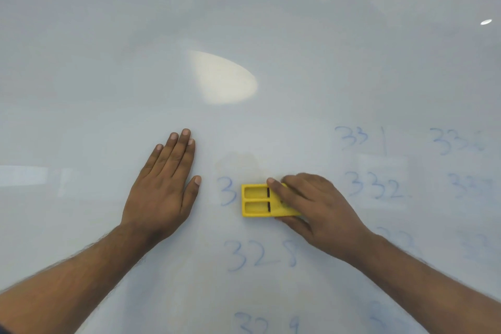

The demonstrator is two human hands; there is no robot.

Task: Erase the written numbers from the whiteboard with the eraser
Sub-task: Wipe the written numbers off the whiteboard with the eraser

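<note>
Your right hand (pixel 317 206) grips the yellow eraser (pixel 261 200), fingers curled over its top and thumb under its near edge, pressing it on the whiteboard (pixel 244 22) beside a blue "3" (pixel 227 194). Your left hand (pixel 165 187) lies flat, fingers straight, holding nothing.

Eraser (pixel 260 200) under right hand (pixel 317 206): bright yellow, two dark bars on top. Whiteboard (pixel 244 22): pale grey-white, glare patch beyond left hand (pixel 162 187). Numbers (pixel 260 255) near right hand: faint blue.
</note>
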